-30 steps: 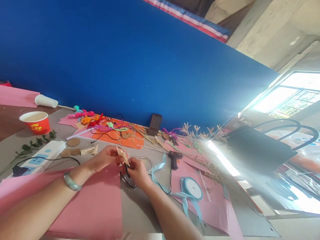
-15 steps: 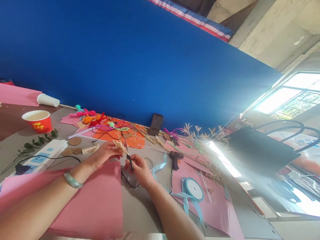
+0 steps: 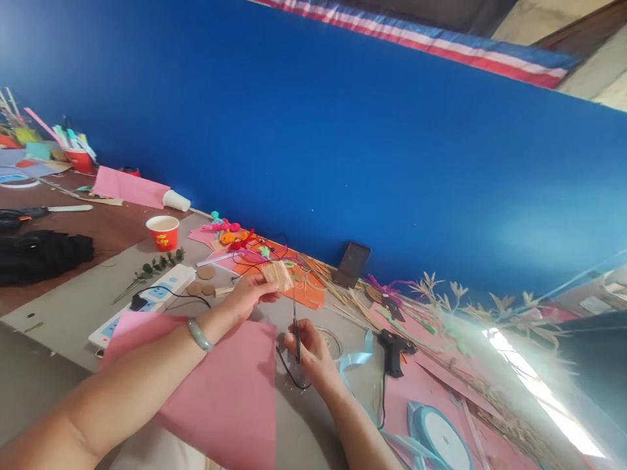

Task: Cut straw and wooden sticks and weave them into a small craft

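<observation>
My left hand (image 3: 253,295), with a green bangle (image 3: 200,335) on its wrist, pinches a small flat bundle of pale straw strips (image 3: 277,276) above the table. In my right hand (image 3: 309,352) is a pair of scissors (image 3: 296,326), its blades pointing up and away from me. The blade tips are close to the lower right side of the bundle; whether they touch it I cannot tell. Pink paper (image 3: 230,385) lies beneath my left forearm. An orange sheet (image 3: 313,295) with straw scraps is just beyond the hands.
To the right are a black glue gun (image 3: 393,352), a spool of light blue ribbon (image 3: 443,438) and dried stems. A phone (image 3: 351,262) leans against the blue partition (image 3: 313,130). On the left stand a power strip (image 3: 169,287) and a red paper cup (image 3: 164,235) with liquid.
My view has swung left, so more of the brown table shows. The straw bundle now turns its flat face to me, and the scissors have come away lower, apart from its middle.
</observation>
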{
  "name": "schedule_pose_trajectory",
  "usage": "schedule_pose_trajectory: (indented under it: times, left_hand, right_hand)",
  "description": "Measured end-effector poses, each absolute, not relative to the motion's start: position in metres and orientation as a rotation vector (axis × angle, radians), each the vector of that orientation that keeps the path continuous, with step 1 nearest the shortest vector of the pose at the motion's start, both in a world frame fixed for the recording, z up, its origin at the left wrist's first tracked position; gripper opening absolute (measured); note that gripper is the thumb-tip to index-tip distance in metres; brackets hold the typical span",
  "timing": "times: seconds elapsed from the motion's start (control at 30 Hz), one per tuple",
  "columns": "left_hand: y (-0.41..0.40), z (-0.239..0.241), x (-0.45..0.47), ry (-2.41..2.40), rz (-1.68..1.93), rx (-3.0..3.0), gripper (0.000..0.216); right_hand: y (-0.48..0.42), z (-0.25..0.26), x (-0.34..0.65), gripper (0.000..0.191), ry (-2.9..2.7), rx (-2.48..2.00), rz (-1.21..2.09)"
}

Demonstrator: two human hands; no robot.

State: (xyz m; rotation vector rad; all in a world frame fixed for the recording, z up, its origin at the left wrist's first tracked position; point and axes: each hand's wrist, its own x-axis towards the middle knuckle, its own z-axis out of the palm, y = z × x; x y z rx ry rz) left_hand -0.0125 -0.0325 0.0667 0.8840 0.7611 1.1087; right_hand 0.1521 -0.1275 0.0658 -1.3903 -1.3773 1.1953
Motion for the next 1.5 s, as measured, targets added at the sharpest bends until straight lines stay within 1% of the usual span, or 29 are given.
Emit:
schedule_pose_trajectory:
  times: [0.3, 0.47, 0.73, 0.97, 1.3, 1.5]
  left_hand:
    - [-0.034, 0.07, -0.012, 0.72, 1.126, 0.958, 0.017]
    - [-0.034, 0.069, -0.013, 0.678, 1.065, 1.023, 0.019]
    - [-0.033, 0.069, -0.015, 0.743, 1.087, 1.023, 0.011]
    - [-0.031, 0.062, -0.015, 0.71, 0.98, 1.039, 0.021]
    - [-0.037, 0.068, -0.018, 0.691, 0.765, 1.145, 0.012]
    - [-0.038, 0.07, -0.02, 0.675, 0.748, 1.142, 0.015]
  right_hand:
    - [-0.127, 0.065, 0.154, 0.042, -1.481, -1.435, 1.204]
    - [-0.128, 0.068, 0.152, 0.038, -1.496, -1.452, 1.164]
    - [-0.127, 0.063, 0.154, 0.033, -1.537, -1.49, 1.138]
    - [-0.126, 0.051, 0.158, 0.032, -1.579, -1.545, 1.078]
    - [-0.125, 0.054, 0.158, 0.034, -1.499, -1.47, 1.156]
    - [-0.123, 0.052, 0.157, 0.036, -1.455, -1.462, 1.177]
